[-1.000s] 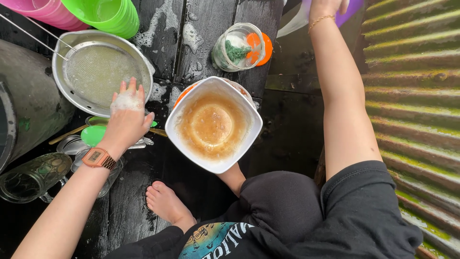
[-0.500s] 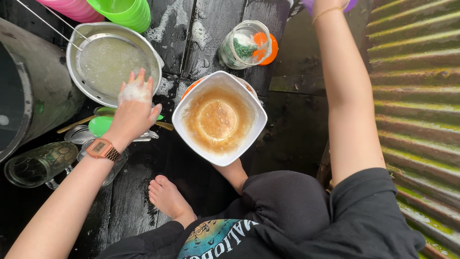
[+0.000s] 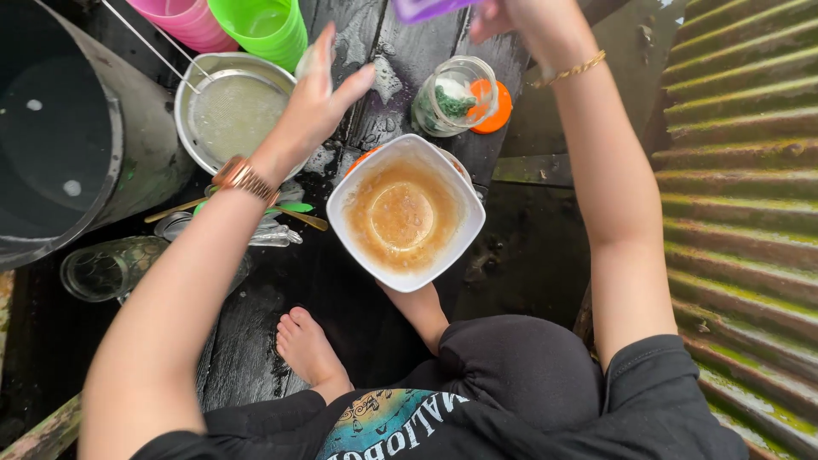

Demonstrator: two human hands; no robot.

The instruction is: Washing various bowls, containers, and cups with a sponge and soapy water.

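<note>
My left hand (image 3: 317, 100) is raised over the rim of a round metal strainer pan (image 3: 198, 85) that holds cloudy soapy water. Its fingers pinch a pale foamy sponge (image 3: 308, 61). My right hand (image 3: 511, 19) is at the top edge of the view and grips a purple plastic container (image 3: 424, 8), mostly cut off. Between my arms, a white square bowl (image 3: 406, 215) smeared with brown residue rests on an orange-rimmed dish on the wet dark planks. A bare foot (image 3: 307, 347) is planted just below the bowl.
A large metal pot (image 3: 128, 162) stands at the left, with a glass mug (image 3: 109, 269) lying below it. Spoons (image 3: 271, 235) lie by the pan. Pink cups (image 3: 187, 19) and green cups (image 3: 266, 27) are stacked at the top. A glass jar with a green scourer (image 3: 452, 104) stands near the bowl. A corrugated sheet (image 3: 741, 213) is on the right.
My left hand has lifted off the utensils and swung up and right above the pan's edge. The right hand now shows the purple container. The view has shifted down and left.
</note>
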